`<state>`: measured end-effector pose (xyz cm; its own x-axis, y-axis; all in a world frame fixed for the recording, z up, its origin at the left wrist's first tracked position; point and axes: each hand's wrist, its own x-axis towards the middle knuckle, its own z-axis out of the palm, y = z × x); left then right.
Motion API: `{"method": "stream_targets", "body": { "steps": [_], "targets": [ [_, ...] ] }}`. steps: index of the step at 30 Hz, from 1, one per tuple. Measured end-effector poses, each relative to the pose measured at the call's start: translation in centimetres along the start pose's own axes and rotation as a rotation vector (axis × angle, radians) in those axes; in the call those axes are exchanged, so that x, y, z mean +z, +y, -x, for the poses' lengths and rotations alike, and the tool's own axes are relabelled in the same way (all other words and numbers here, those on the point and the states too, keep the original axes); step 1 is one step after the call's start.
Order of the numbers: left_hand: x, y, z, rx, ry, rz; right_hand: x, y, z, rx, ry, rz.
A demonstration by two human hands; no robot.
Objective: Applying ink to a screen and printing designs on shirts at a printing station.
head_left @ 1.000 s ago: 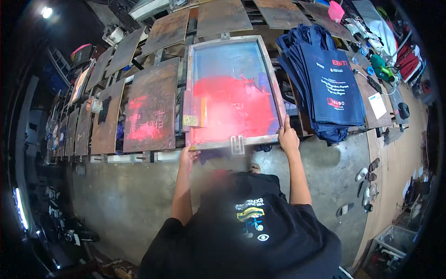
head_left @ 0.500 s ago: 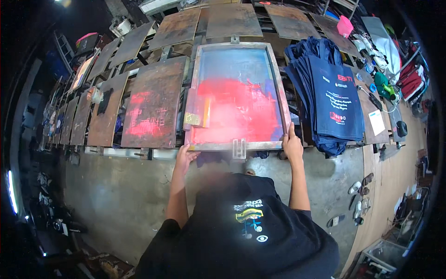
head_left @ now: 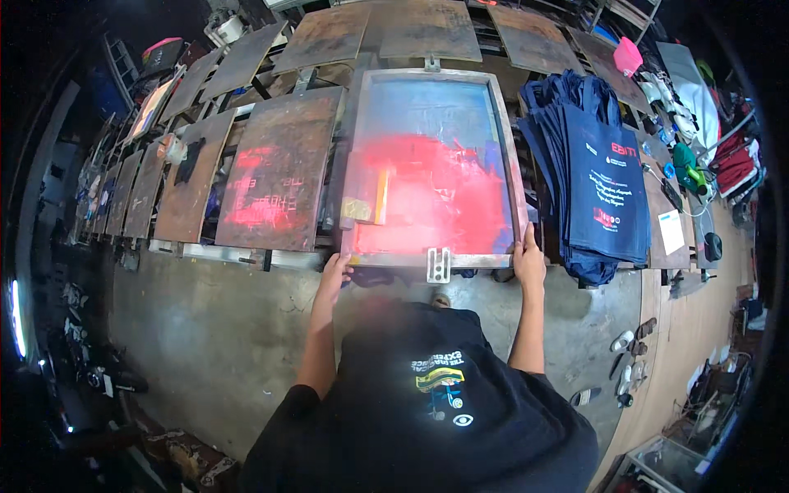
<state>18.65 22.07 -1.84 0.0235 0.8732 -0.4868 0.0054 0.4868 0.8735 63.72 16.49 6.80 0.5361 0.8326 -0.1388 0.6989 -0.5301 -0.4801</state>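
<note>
A wooden-framed printing screen (head_left: 508, 164) lies in front of me, its mesh coated with red-pink ink in the lower part and bluish above. My left hand (head_left: 335, 275) grips the near left corner of the frame. On the near right corner, my right hand (head_left: 528, 256) is closed round the wood, with fingers along the side rail. A metal bracket (head_left: 439, 265) sits midway along the near rail, and a clamp (head_left: 431, 63) shows at the far rail. Strips of yellowish tape (head_left: 382, 197) mark the mesh's left side. What lies under the screen is hidden.
A stack of navy printed bags (head_left: 596, 181) lies right of the screen. Left of it is an ink-stained board (head_left: 279, 168), with more boards in rows beyond. A white paper (head_left: 670, 232) and cables lie far right. Shoes (head_left: 629, 370) stand on the floor to the right.
The whole view has shifted a little. Against the boards, the screen's near edge sits slightly closer to me. Both hands keep their hold on its corners.
</note>
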Motion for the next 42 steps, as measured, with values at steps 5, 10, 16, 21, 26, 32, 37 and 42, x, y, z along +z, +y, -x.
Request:
{"method": "stream_targets", "body": {
  "steps": [5, 10, 16, 21, 26, 32, 37, 42],
  "targets": [
    [0.4, 0.8, -0.9, -0.023, -0.015, 0.057, 0.1, 0.2, -0.8, 0.005, -0.004, 0.033],
    [2.8, 3.3, -2.9, -0.173, 0.017, 0.178, 0.3, 2.1, -1.8, -0.024, 0.024, 0.003],
    [0.4, -0.8, -8.6, -0.032, 0.335, -0.149, 3.4, 4.1, -4.9, -0.102, 0.066, -0.201],
    [3.3, 2.6, -6.0, -0.062, 0.321, -0.349, 2.9, 5.3, -5.7, 0.192, -0.212, -0.488],
    [0.9, 0.3, -7.2, 0.104, 0.439, -0.360, 2.1, 3.1, -5.0, 0.110, -0.188, -0.378],
    [1.1, 0.7, -6.9, 0.212, 0.408, -0.385, 2.7, 3.9, -5.0, 0.024, -0.124, -0.306],
    [1.2, 0.1, -7.0, 0.180, 0.323, -0.320, 5.1, 7.5, -5.5, 0.021, -0.016, -0.253],
    [-1.5, -0.2, -6.1, 0.267, 0.384, -0.301, 2.3, 3.7, -3.3, -0.032, 0.001, -0.299]
  ]
}}
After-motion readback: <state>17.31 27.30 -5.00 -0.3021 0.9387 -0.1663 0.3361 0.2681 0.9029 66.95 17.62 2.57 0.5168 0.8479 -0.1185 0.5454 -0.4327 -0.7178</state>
